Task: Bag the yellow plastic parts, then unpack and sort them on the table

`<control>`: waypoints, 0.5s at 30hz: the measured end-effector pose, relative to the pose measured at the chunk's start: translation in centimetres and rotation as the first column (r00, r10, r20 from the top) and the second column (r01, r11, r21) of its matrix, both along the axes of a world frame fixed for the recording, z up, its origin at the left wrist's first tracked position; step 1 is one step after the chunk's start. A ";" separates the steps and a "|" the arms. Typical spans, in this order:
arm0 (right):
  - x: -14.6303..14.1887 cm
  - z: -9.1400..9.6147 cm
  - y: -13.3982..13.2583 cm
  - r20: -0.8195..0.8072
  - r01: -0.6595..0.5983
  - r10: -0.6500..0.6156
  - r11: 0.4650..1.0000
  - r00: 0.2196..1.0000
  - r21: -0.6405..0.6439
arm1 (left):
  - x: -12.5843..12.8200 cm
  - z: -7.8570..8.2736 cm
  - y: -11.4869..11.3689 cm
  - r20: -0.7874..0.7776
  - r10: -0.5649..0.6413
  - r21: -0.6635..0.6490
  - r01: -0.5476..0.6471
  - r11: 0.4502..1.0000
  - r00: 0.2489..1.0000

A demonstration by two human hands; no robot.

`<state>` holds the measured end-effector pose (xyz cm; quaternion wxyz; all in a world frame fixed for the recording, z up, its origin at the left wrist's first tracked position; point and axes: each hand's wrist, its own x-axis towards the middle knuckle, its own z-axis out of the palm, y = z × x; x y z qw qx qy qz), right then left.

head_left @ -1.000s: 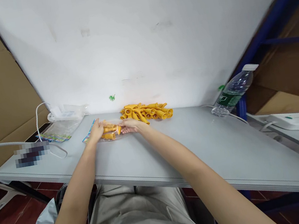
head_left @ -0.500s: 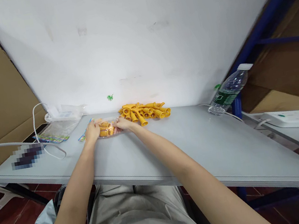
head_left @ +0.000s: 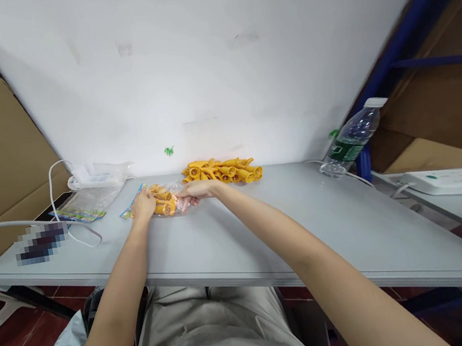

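A clear plastic bag point(head_left: 178, 205) with a colourful printed header lies on the table, and several yellow plastic pieces point(head_left: 165, 203) are inside it. My left hand point(head_left: 144, 204) is closed on the bag's left side, near the header. At the opposite end, my right hand point(head_left: 197, 191) pinches the clear film, with some fingers tucked beneath the palm. Behind my right hand is a pile of yellow horn-shaped plastic pieces point(head_left: 231, 171), close to the wall.
More clear bags with printed headers point(head_left: 92, 203) lie at left, beside a white cable point(head_left: 84, 223) and a blurred dark object point(head_left: 43, 243). A plastic bottle point(head_left: 352, 141) leans at the right. The table point(head_left: 234, 243) ends at its front edge near my body.
My right hand has shifted slightly right, drawing the film away from the yellow pieces, which show more plainly in the bag. My left hand stays at the header side.
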<state>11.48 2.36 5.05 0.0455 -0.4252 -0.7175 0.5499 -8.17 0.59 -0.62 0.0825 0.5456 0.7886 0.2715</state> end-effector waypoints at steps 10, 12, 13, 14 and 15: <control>5.1 1.9 -0.5 -0.141 0.332 -0.300 0.838 0.943 0.433 | 0.4 -0.1 -0.3 0.064 0.114 0.083 -0.120 0.989 0.991; 6.3 1.1 -0.2 -0.130 0.447 -0.470 0.663 0.873 0.600 | 0.1 -0.2 -0.2 0.102 0.100 0.111 -0.111 0.988 0.990; 6.9 0.6 -0.1 -0.096 0.459 -0.552 0.571 0.828 0.680 | -0.1 -0.3 -0.1 0.120 0.096 0.123 -0.111 0.986 0.988; 7.4 -0.1 -0.1 -0.047 0.440 -0.611 0.512 0.790 0.738 | -0.2 -0.3 0.0 0.137 0.095 0.133 -0.113 0.985 0.986; 7.9 -0.9 -0.2 0.015 0.399 -0.638 0.499 0.770 0.769 | -0.3 -0.4 0.1 0.153 0.096 0.140 -0.117 0.983 0.984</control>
